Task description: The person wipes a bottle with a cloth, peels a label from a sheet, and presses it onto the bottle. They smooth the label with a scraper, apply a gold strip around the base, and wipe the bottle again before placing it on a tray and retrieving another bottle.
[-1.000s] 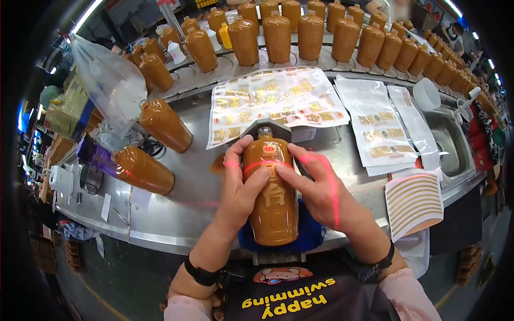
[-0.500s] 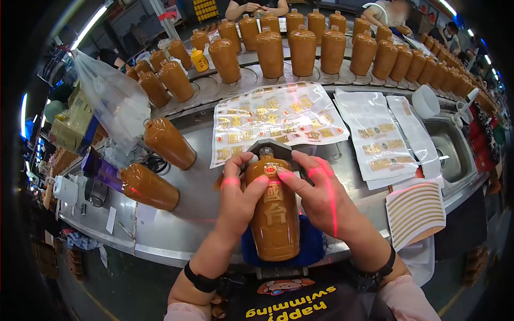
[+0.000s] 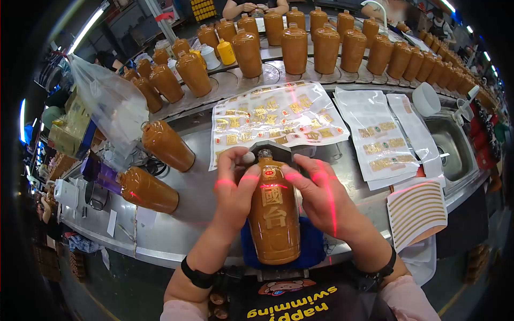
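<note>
A brown bottle with gold characters and a small red round label lies on a blue cloth pad, its neck toward a dark angled holder. My left hand is at the left side of the bottle's shoulder, thumb near the red label and fingers curled beside the neck. On the right side, my right hand rests against the shoulder, its thumb beside the label. Both hands hold the bottle between them. Red laser lines cross the bottle and both hands.
Two brown bottles lean at the left by a plastic bag. Sticker sheets lie behind the bottle, more sheets and curved strips to the right, near a sink. Behind, a conveyor carries several bottles; people sit beyond.
The conveyor bottles and yellow container have shifted right. My thumbs have moved apart slightly from the red label, and my left fingers have shifted a little left.
</note>
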